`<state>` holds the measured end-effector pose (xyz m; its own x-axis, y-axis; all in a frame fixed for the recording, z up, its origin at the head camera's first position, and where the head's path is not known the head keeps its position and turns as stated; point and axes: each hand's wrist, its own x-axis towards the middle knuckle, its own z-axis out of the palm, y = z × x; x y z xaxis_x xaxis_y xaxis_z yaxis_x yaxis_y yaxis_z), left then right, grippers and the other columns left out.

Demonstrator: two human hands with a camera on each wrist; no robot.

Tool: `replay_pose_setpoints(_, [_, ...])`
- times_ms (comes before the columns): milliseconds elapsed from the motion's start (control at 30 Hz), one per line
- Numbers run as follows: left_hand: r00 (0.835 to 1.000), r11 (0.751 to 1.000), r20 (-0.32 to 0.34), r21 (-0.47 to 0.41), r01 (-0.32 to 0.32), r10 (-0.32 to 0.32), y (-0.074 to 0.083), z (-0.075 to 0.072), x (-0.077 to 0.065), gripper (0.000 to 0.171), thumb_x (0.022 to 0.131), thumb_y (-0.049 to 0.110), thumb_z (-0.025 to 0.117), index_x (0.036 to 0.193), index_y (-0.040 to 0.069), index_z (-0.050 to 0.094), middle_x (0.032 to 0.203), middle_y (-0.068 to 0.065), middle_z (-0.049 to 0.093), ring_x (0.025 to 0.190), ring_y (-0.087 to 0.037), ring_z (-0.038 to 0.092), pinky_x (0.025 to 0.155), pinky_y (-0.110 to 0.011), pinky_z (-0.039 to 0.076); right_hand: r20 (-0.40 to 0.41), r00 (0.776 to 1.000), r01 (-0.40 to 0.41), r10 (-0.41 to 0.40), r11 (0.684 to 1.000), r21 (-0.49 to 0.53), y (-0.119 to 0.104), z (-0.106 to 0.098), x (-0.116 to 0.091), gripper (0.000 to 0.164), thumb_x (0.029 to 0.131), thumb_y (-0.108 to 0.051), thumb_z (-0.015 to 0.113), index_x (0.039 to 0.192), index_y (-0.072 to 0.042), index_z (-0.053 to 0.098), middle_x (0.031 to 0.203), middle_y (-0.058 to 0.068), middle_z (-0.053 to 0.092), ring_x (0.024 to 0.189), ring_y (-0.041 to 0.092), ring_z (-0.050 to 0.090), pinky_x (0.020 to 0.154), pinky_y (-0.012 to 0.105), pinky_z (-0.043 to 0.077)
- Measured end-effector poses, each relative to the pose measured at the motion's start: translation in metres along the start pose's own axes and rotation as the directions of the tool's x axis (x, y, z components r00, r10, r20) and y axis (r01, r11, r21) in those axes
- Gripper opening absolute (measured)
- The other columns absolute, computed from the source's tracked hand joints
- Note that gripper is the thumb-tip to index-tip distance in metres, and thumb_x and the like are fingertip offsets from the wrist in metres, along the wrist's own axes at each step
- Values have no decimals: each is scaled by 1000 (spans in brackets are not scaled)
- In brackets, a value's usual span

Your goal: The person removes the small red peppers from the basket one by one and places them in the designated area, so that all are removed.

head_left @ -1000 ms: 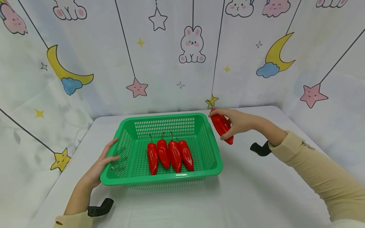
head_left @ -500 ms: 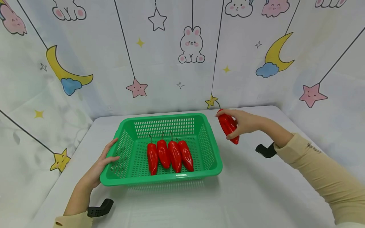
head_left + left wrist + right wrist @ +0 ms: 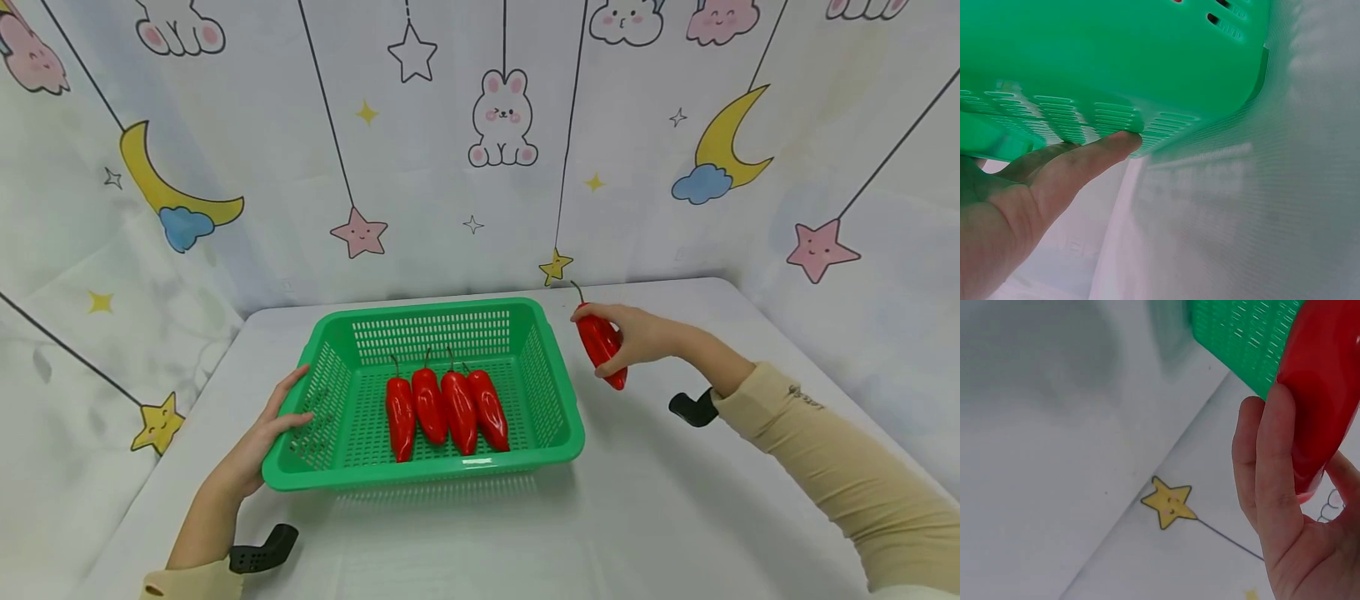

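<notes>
A green plastic basket [image 3: 423, 477] with slotted walls stands on the white table, and several glossy red chili peppers [image 3: 459, 412] lie side by side in it, stems toward the back. My left hand [image 3: 255, 442] grips the basket's left rim, thumb over the inside and fingers along the outer wall; the left wrist view shows a fingertip [image 3: 1125, 142] against the slotted side. To the right of the basket, my right hand [image 3: 637, 337] holds another red chili pepper [image 3: 597, 337] between thumb and fingers, its green stem pointing up and back. It appears clear of the tabletop.
The white table [image 3: 480, 542] runs back to a cloth backdrop [image 3: 420, 150] printed with stars, moons and rabbits. A black wrist device [image 3: 264, 550] sticks out by the left cuff, and another black device [image 3: 693, 408] by the right cuff.
My right hand has carried its chili pepper to the right, away from the basket's edge, then slightly lower. The left hand, the basket and the peppers in it have stayed in place.
</notes>
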<state>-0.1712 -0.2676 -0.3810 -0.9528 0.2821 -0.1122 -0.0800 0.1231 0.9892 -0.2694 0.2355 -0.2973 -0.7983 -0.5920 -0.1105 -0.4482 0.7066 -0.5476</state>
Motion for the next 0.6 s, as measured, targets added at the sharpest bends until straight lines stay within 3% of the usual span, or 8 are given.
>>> replay_pose_setpoints(600, [1000, 1000, -6, 4, 2, -2, 0, 1, 0, 66, 97, 20, 41, 145, 39, 1, 145, -17, 0, 107, -32, 38, 76, -40, 46, 10, 1000, 10, -9, 1000, -14, 30, 30, 9, 65, 71, -16, 76, 125, -10, 41, 111, 12, 50, 101, 30, 47, 67, 33, 50])
